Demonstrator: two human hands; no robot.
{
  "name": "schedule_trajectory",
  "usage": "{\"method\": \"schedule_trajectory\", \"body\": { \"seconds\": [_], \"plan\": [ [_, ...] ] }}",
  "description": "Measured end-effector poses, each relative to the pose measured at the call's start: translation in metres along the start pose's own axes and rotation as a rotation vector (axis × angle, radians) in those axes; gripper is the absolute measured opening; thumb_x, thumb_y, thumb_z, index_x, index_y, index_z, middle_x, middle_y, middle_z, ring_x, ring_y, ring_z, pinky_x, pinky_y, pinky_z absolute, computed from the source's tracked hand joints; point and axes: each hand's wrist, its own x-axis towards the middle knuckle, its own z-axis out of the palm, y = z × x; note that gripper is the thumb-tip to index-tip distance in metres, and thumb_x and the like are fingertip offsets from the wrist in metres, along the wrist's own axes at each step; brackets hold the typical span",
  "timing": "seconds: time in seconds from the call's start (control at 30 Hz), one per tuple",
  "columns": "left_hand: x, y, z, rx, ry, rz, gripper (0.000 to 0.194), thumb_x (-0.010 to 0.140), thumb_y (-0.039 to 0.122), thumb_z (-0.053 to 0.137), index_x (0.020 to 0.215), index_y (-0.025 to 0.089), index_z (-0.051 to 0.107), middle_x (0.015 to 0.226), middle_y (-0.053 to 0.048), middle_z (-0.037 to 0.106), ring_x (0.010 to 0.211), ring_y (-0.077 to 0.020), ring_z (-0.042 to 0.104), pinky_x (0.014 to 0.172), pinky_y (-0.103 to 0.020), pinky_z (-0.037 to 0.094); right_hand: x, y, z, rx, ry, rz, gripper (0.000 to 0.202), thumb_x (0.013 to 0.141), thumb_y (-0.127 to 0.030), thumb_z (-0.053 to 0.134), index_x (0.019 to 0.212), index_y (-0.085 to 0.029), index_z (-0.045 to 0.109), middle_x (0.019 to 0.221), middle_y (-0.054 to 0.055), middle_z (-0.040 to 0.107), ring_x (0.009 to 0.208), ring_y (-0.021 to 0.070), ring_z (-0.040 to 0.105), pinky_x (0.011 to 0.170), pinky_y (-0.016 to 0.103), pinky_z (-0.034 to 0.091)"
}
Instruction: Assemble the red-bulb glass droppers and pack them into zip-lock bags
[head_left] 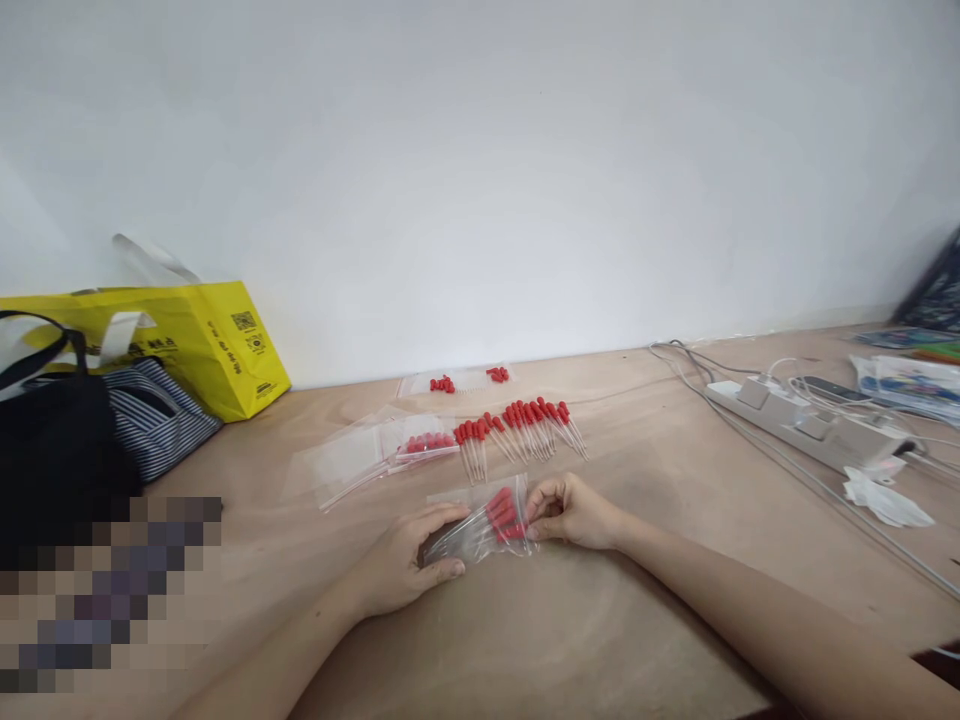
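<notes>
Wooden counter (637, 620) against a white wall (480, 180). Left hand (411, 555) grips the closed end of a clear bag (480, 525) holding red-capped droppers; right hand (566, 510) pinches its right edge. Loose droppers (525, 430) lie just beyond.

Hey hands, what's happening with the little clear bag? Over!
Left hand and right hand holding clear bag. Red-topped droppers inside. Loose droppers just beyond. Nothing blocking the hands.

Clear glossy plastic bag (480, 530); smooth wood table (645, 640); droppers (517, 430) perhaps plastic.
</notes>
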Motion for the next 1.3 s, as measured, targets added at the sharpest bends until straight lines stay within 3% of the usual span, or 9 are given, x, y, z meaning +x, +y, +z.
{"method": "schedule_trajectory", "body": {
  "seconds": [0.17, 0.33, 0.5, 0.67, 0.73, 0.83, 0.9, 1.03, 1.3],
  "plan": [
    [0.0, 0.002, -0.001, -0.002, 0.012, 0.011, 0.048, 0.074, 0.042, 0.056, 0.118, 0.024, 0.048, 0.123, -0.005, 0.05, 0.112, -0.0241, 0.045, 0.095, -0.039, 0.035, 0.006, 0.003, 0.004, -0.209, 0.197, -0.057, 0.022, 0.059, -0.034, 0.068, 0.062, -0.015, 0.056, 0.052, -0.004, 0.052, 0.048, 0.0063, 0.046, 0.047, 0.017, 0.034],
    [0.0, 0.002, -0.001, 0.014, 0.018, 0.008, 0.047, 0.074, 0.042, 0.056, 0.117, 0.025, 0.048, 0.123, -0.005, 0.051, 0.112, -0.024, 0.045, 0.095, -0.039, 0.036, 0.005, 0.001, 0.001, -0.376, 0.09, -0.064, 0.02, 0.062, -0.036, 0.065, 0.059, -0.016, 0.06, 0.05, -0.003, 0.053, 0.046, 0.007, 0.045, 0.045, 0.017, 0.032],
    [0.0, 0.001, -0.001, 0.01, 0.018, 0.021, 0.049, 0.074, 0.045, 0.055, 0.118, 0.024, 0.048, 0.124, -0.005, 0.05, 0.113, -0.0246, 0.045, 0.095, -0.039, 0.035, 0.003, -0.003, 0.004, -0.567, 0.241, -0.077, 0.02, 0.064, -0.036, 0.063, 0.058, -0.017, 0.061, 0.053, -0.003, 0.055, 0.049, 0.0076, 0.047, 0.047, 0.018, 0.03],
    [0.001, 0.0, -0.001, 0.005, 0.023, 0.028, 0.049, 0.074, 0.044, 0.055, 0.118, 0.024, 0.048, 0.123, -0.005, 0.051, 0.112, -0.0249, 0.045, 0.094, -0.039, 0.036, 0.01, 0.0, -0.011, -0.386, 0.019, -0.123, 0.021, 0.07, -0.035, 0.056, 0.067, -0.016, 0.063, 0.06, -0.001, 0.059, 0.054, 0.0092, 0.05, 0.051, 0.019, 0.036],
    [0.001, 0.0, -0.001, 0.004, 0.014, 0.032, 0.048, 0.075, 0.043, 0.055, 0.118, 0.024, 0.048, 0.123, -0.005, 0.051, 0.112, -0.0246, 0.046, 0.094, -0.038, 0.036, 0.018, -0.001, -0.025, -0.384, 0.134, -0.098, 0.019, 0.07, -0.032, 0.055, 0.067, -0.015, 0.062, 0.062, 0.001, 0.06, 0.056, 0.0103, 0.052, 0.053, 0.02, 0.038],
    [0.001, -0.002, -0.001, 0.006, 0.006, 0.038, 0.048, 0.075, 0.043, 0.055, 0.118, 0.023, 0.047, 0.123, -0.006, 0.05, 0.112, -0.0242, 0.045, 0.094, -0.038, 0.036, 0.034, -0.005, -0.048, -0.589, 0.536, 0.007, 0.012, 0.067, -0.026, 0.055, 0.065, -0.015, 0.059, 0.062, 0.001, 0.06, 0.058, 0.0112, 0.053, 0.055, 0.02, 0.039],
    [0.0, -0.002, -0.001, 0.006, 0.006, 0.043, 0.048, 0.075, 0.043, 0.055, 0.118, 0.023, 0.047, 0.123, -0.006, 0.05, 0.112, -0.0242, 0.045, 0.095, -0.038, 0.036, 0.047, -0.008, -0.058, -0.656, 0.66, 0.063, 0.008, 0.067, -0.023, 0.053, 0.066, -0.015, 0.056, 0.066, 0.002, 0.06, 0.062, 0.0123, 0.054, 0.056, 0.021, 0.039],
    [-0.001, -0.002, -0.001, 0.002, -0.006, 0.035, 0.048, 0.076, 0.043, 0.054, 0.119, 0.023, 0.046, 0.124, -0.006, 0.049, 0.114, -0.0242, 0.044, 0.095, -0.039, 0.035, 0.073, -0.009, -0.061, -0.706, 0.719, 0.164, 0.007, 0.063, -0.019, 0.054, 0.069, -0.015, 0.054, 0.072, 0.006, 0.061, 0.069, 0.0163, 0.056, 0.058, 0.023, 0.038],
    [0.0, -0.002, -0.001, 0.003, -0.007, 0.03, 0.049, 0.075, 0.044, 0.054, 0.118, 0.021, 0.047, 0.124, -0.006, 0.049, 0.113, -0.0245, 0.044, 0.095, -0.038, 0.036, 0.096, -0.009, -0.051, -0.74, 0.72, 0.281, 0.029, 0.062, -0.011, 0.053, 0.091, -0.01, 0.049, 0.087, 0.015, 0.06, 0.079, 0.0225, 0.058, 0.058, 0.026, 0.038]
  ]
}}
